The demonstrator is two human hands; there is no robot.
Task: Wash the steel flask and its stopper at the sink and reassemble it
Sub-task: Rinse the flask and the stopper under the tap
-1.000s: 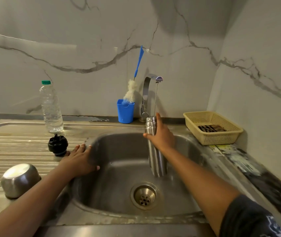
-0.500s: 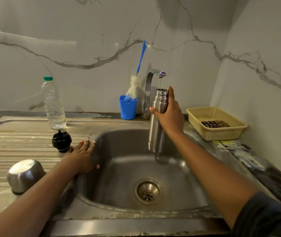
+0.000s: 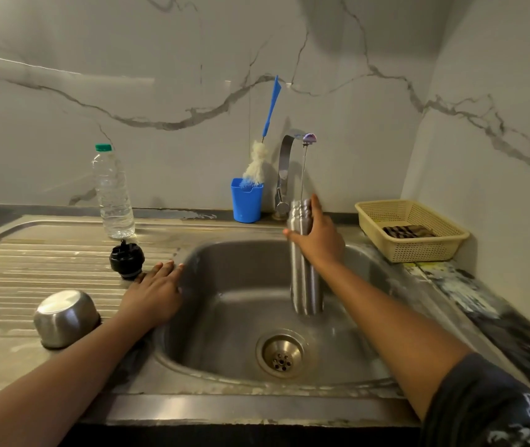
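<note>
At the bottom of the frame two bare forearms reach over a steel sink (image 3: 221, 285), a dark sleeve (image 3: 483, 404) showing at lower right. The drain (image 3: 281, 354) sits low in the basin, just right of centre. At lower left an upturned steel cup (image 3: 65, 317) stands on the ribbed surface (image 3: 31, 262). The left hand (image 3: 154, 291) lies flat on the sink's left rim, fingers straight, holding nothing. Just beyond its fingertips stands the black stopper (image 3: 127, 259), apart from the flask. Right of centre, the right hand (image 3: 321, 243) grips the upper part of the steel flask (image 3: 305, 291), thumb and fingers wrapped round it, one finger lying up along the neck. The flask is held upright above the basin, its open mouth under a thin stream of water (image 3: 303, 169) from the tap (image 3: 286, 162). Farther back, a clear plastic bottle (image 3: 113, 195) with a green cap stands at left. A blue holder (image 3: 246, 201) with a blue-handled brush (image 3: 267, 130) stands beside the tap. A yellow basket (image 3: 418, 250) sits at right against the marbled wall (image 3: 160, 75).
</note>
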